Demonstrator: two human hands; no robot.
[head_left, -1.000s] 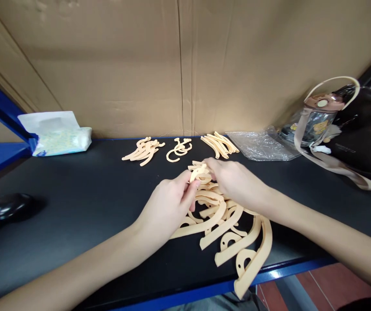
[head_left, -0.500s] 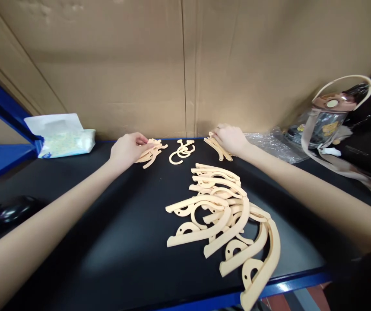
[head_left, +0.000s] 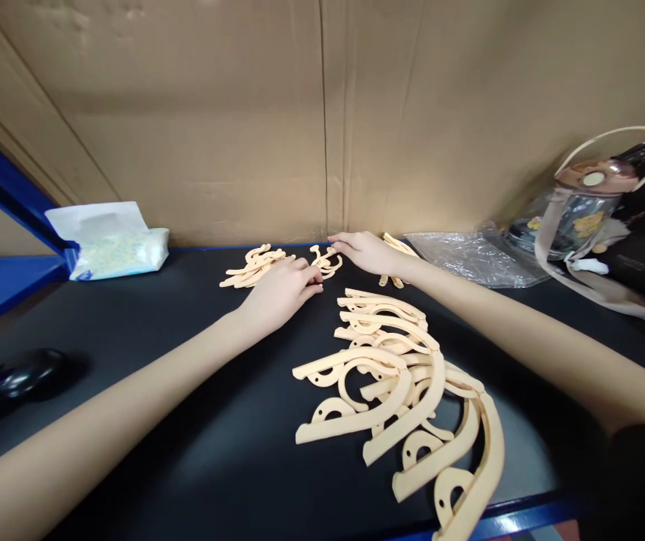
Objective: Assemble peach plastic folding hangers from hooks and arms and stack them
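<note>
My left hand [head_left: 282, 291] hovers low over the black table, its fingers loosely bent and slightly apart, pointing at the small pile of beige plastic hanger hooks [head_left: 330, 266]. Nothing shows between its fingers. From the other side my right hand [head_left: 368, 253] reaches over the same hooks, fingers stretched out, fingertips at or just above them; contact is unclear. Behind my left hand lies a pile of beige hanger arms [head_left: 251, 269], partly covered by it. Another bundle of hanger arms [head_left: 393, 281] sits behind my right wrist, partly hidden.
Several assembled folding hangers [head_left: 401, 376] overlap at the front right, reaching the blue table edge [head_left: 516, 520]. A tissue pack [head_left: 116, 252] stands at the left, a glossy black object [head_left: 29, 372] nearer. Clear plastic bags [head_left: 474, 255] and a strapped water bottle [head_left: 589, 207] are right. Cardboard [head_left: 215, 128] closes the back.
My left hand has moved right, away from the left pile of arms. My right hand has moved left from the right bundle to the hooks. The view has shifted slightly.
</note>
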